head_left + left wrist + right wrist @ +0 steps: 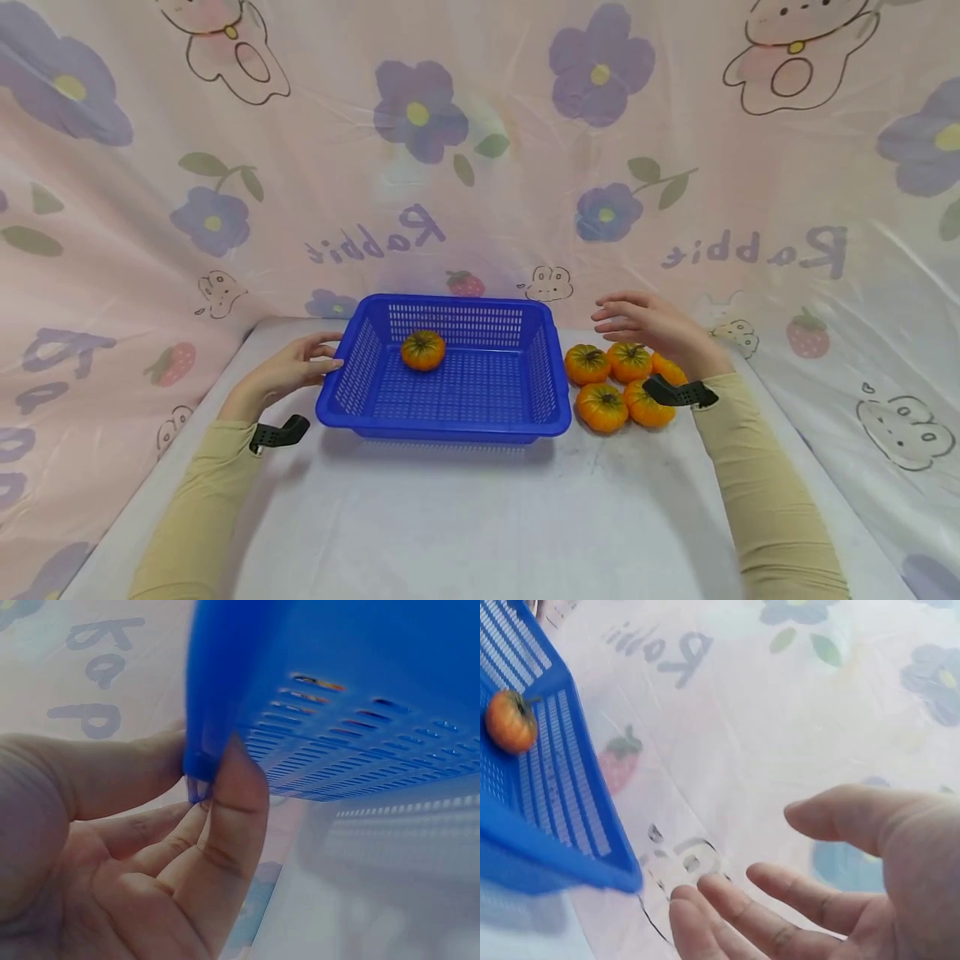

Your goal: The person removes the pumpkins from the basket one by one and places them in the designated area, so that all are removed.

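A blue plastic basket [450, 433] with slotted walls stands on the white table, one small orange pumpkin [423, 351] lying inside toward its back left. My left hand [296, 367] pinches the basket's left rim between thumb and fingers; the left wrist view shows the rim [214, 690] caught there. To the right of the basket, my right hand [648, 325] hovers with relaxed, spread fingers and holds nothing. Below it sits a cluster of several orange pumpkins [602, 407], partly covered by the hand and wrist. In the right wrist view the fingers [780, 930] are apart from the basket.
A pale curtain [510, 183] printed with flowers, rabbits and strawberries hangs behind and around the table. White cloth [450, 525] covers the table in front of the basket. Each wrist carries a black camera mount [281, 432].
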